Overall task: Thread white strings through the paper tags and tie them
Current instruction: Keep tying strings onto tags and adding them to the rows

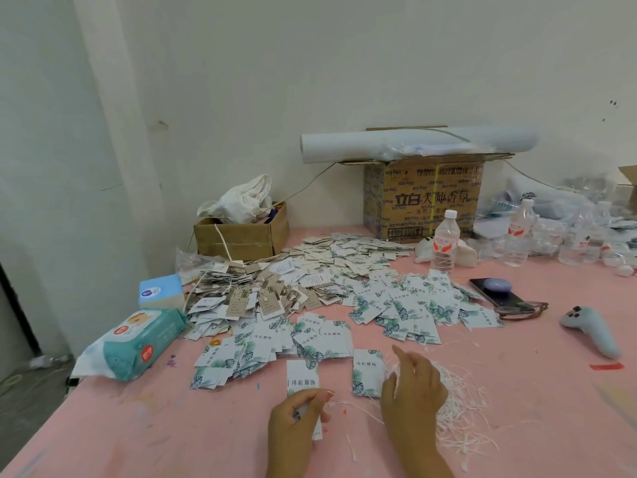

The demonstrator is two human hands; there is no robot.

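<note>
Head view, my left hand (296, 414): fingers pinched shut on one leaf-print tag (303, 376), holding it upright near the front edge of the pink table (138, 436).
My right hand (412, 382): resting on the loose pile of white strings (458, 405) at the near right, fingers bent down into it, index finger sticking up. Honestly can't tell if it's got hold of a string or not.
String: one thin white strand (355, 407) runs between my two hands, low over the table.
Spare tag: another leaf tag (368, 372) lies flat just left of my right hand.
Tag heap (396, 305): huge spread across the middle, leaf-print ones nearer, beige ones farther back.
Left side: wet wipes pack (138, 343), near the edge.
Far side: printed cardboard box (424, 198) against the wall, water bottle (445, 241) in front of it.
Right side: phone (499, 291), lying flat.
</note>
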